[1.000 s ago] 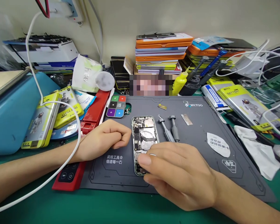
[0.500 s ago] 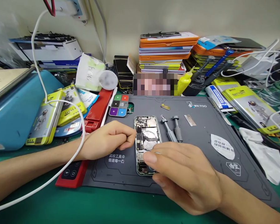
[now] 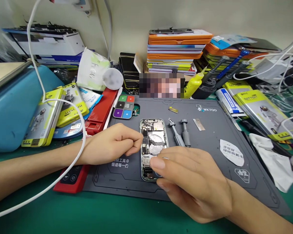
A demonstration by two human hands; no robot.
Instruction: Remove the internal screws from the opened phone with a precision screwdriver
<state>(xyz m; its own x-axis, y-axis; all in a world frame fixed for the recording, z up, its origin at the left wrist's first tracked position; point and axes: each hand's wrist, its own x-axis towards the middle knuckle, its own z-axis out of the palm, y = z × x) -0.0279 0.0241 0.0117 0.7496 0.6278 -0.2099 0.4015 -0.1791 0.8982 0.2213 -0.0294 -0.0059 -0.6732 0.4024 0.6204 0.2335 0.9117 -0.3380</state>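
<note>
An opened phone (image 3: 155, 134) lies on the dark grey work mat (image 3: 127, 191), its inner parts and a light frame showing. My left hand (image 3: 120, 143) is closed, fingers curled, at the phone's left edge; whatever it may hold is hidden. Over the phone's lower right part hovers my right hand (image 3: 195, 182), fingers bent forward and thumb apart from the index finger, with nothing visible between them. Two grey screwdrivers, a left one (image 3: 176, 133) and a right one (image 3: 185, 132), lie just right of the phone.
Near the mat's back edge are a colored tray (image 3: 123, 107) and a small yellow piece (image 3: 173, 110). A metal plate (image 3: 199, 124) and a white sticker (image 3: 231, 152) lie to the right. A white cable (image 3: 84, 130) crosses my left forearm. Battery boxes (image 3: 256, 110) stand at the right.
The view has shifted slightly, so the surroundings sit a little differently. Both hands keep nearly the same pose beside and over the phone.
</note>
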